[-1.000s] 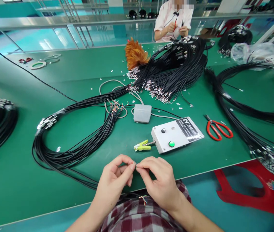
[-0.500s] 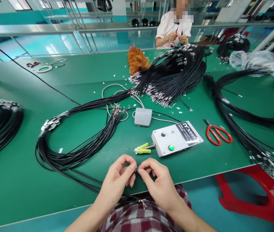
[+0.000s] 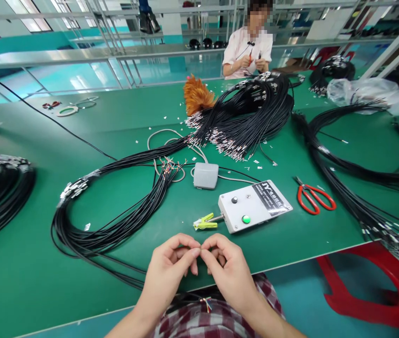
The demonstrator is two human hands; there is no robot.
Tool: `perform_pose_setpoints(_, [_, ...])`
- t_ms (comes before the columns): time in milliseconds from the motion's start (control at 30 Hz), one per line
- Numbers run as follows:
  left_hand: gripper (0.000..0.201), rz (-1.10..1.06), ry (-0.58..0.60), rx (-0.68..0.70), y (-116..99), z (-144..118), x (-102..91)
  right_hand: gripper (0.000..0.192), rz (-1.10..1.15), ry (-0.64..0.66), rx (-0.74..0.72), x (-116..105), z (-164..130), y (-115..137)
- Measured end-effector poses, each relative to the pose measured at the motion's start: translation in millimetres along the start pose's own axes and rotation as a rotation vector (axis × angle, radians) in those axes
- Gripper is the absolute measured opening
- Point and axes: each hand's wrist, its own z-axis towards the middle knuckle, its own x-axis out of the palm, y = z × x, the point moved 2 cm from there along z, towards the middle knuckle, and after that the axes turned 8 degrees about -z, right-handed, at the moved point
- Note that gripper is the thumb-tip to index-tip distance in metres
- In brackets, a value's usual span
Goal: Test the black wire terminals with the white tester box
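Note:
My left hand and my right hand meet at the fingertips above the table's front edge. Both are closed in a pinch, thumb against index finger; whatever lies between them is too small to make out. Below them, over my lap, a black cable ends in several bare coloured wires. Just beyond my fingers is a yellow-green clip on the shaft of a white control box with a lit green button. To the left, a bundle of black cables curves across the green table.
A grey foot pedal and red-handled snips lie beyond and to the right. Large cable bundles and an orange feather duster are farther back. A co-worker sits opposite. A red stool stands at the right.
My fingertips have drawn together, and the thin strand that showed between them is now hidden. The view has tilted slightly, so the tabletop things sit a little lower.

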Motion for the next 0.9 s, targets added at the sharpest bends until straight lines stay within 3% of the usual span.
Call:
perform_pose_setpoints(133, [0.011,0.181,-0.029,0.053,2,-6,-2.0,0.013,-0.263,-0.021,-0.24,-8,1,8])
perform_pose_setpoints(333, [0.016,0.565,0.0,0.436,12,-9,-4.7,0.014,-0.578,-0.012,-0.391,-9,3,2])
perform_pose_setpoints(567, [0.016,0.637,0.003,0.373,16,0,-12.1,0.009,-0.707,-0.077,-0.409,-20,0,-4])
perform_pose_setpoints(700, [0.017,0.69,0.05,0.47,15,-2,-12.1,0.016,-0.813,-0.076,-0.521,-17,0,7])
perform_pose_setpoints(800, [0.018,0.712,0.124,0.573,11,-4,-12.9,0.026,-0.85,-0.041,-0.633,-15,7,13])
perform_pose_setpoints(900, [0.019,0.703,0.287,0.594,6,-4,-16.6,0.032,-0.78,0.057,-0.8,-18,13,12])
